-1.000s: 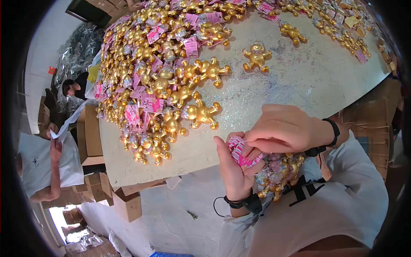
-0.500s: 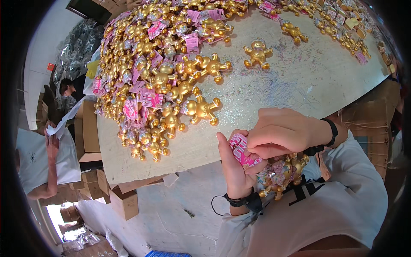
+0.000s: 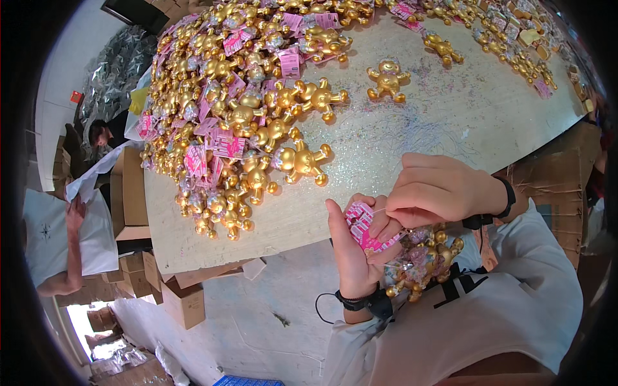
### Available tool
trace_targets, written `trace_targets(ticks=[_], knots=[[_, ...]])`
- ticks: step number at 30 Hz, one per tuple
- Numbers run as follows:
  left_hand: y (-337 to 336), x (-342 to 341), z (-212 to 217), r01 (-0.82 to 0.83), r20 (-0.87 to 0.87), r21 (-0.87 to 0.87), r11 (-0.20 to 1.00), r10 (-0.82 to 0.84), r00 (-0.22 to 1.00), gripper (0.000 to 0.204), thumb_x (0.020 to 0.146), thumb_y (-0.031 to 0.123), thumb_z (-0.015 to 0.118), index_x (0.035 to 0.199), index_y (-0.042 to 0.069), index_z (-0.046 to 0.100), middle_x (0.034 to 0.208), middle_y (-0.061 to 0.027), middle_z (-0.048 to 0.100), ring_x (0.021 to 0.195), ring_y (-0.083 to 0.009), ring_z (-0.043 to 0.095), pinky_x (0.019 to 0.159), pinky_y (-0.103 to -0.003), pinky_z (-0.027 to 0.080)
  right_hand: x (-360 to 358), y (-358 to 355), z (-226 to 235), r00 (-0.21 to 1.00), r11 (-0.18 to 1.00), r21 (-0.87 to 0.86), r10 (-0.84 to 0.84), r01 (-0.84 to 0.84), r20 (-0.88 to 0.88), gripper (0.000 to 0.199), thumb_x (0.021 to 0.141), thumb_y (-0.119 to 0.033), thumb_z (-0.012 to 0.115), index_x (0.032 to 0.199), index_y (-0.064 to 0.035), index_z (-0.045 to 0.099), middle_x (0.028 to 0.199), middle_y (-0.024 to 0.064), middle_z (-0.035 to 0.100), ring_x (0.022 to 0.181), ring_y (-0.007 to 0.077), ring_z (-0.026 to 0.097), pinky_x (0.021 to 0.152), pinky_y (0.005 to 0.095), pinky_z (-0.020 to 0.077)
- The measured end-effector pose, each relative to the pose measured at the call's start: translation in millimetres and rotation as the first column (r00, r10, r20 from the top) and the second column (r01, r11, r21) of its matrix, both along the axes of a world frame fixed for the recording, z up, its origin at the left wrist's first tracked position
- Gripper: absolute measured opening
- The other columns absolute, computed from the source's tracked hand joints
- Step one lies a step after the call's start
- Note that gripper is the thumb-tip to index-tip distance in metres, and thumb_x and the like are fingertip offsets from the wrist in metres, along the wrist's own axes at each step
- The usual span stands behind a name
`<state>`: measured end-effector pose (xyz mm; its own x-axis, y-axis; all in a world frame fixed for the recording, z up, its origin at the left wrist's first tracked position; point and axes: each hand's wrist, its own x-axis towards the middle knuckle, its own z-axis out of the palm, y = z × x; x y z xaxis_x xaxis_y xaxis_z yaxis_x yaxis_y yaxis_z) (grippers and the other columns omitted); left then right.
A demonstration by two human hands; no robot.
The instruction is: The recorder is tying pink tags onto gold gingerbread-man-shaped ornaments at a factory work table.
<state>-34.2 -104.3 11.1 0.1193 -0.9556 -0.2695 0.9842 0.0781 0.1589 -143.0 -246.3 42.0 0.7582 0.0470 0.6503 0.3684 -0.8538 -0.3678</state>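
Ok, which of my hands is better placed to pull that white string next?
Probably your right hand: it appears to pinch the white string, while your left hand holds the pink-and-white tag.

pink card [image 3: 362, 226] partly behind fingers [image 3: 381, 224]

Bright light, dark fisheye-bent edges
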Motion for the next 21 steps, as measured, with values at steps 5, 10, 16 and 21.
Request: trace_targets(ticks=[5, 10, 16, 21], knots=[[0.8, -0.6, 1.3, 0.006, 0.02, 0.017, 1.0, -0.007, 1.0, 0.047, 0.094, 0.055, 0.03, 0.091, 0.011, 0.049, 0.064, 0.0001, 0.033, 0.054, -0.0082, 0.032, 0.034, -0.017, 0.016, -4.8, 3.5, -2.0, 0.999, 0.999, -0.036, -0.031, 0.031, -0.012, 0.02, 0.071, -0.005, 0.068, 0.085, -0.0049, 0.055, 0.071, 0.0038, 0.05, 0.061, 0.0202, 0.048, 0.05, 0.0289, 0.041], [0.1, -3.7, -0.9, -0.022, 0.059, -0.034, 0.999, 0.024, 0.998, 0.046, 0.094, 0.053, 0.03, 0.092, 0.011, 0.048, 0.064, 0.0, 0.033, 0.055, -0.0083, 0.032, 0.034, -0.016, 0.017, -11.6, 5.8, -1.3, 0.998, 0.997, -0.075, -0.017, 0.012, -0.065, 0.024, 0.069, -0.004, 0.072, 0.087, -0.0035, 0.056, 0.07, 0.0029, 0.053, 0.058, 0.019, 0.049, 0.048, 0.0272, 0.0404], [-0.9, -10.0, -2.1, -0.064, 0.13, -0.088, 0.994, 0.075, 0.989, 0.043, 0.095, 0.05, 0.029, 0.095, 0.011, 0.048, 0.064, -0.0012, 0.034, 0.054, -0.008, 0.032, 0.034, -0.017, 0.018, -17.4, 13.9, -0.8, 0.998, 0.995, -0.094, -0.042, 0.037, -0.046, 0.025, 0.069, -0.006, 0.072, 0.087, -0.0038, 0.056, 0.067, 0.002, 0.051, 0.057, 0.0176, 0.049, 0.045, 0.027, 0.0389], [4.4, -12.7, 1.1, -0.02, 0.313, -0.068, 0.997, 0.04, 0.949, 0.043, 0.095, 0.05, 0.029, 0.097, 0.009, 0.044, 0.07, -0.0031, 0.038, 0.051, -0.0065, 0.03, 0.035, -0.018, 0.021, -15.9, 16.8, -0.6, 0.998, 0.997, -0.07, -0.037, 0.033, -0.049, 0.024, 0.07, -0.009, 0.072, 0.087, -0.0033, 0.056, 0.066, 0.0023, 0.05, 0.055, 0.0176, 0.048, 0.044, 0.0269, 0.0379]])
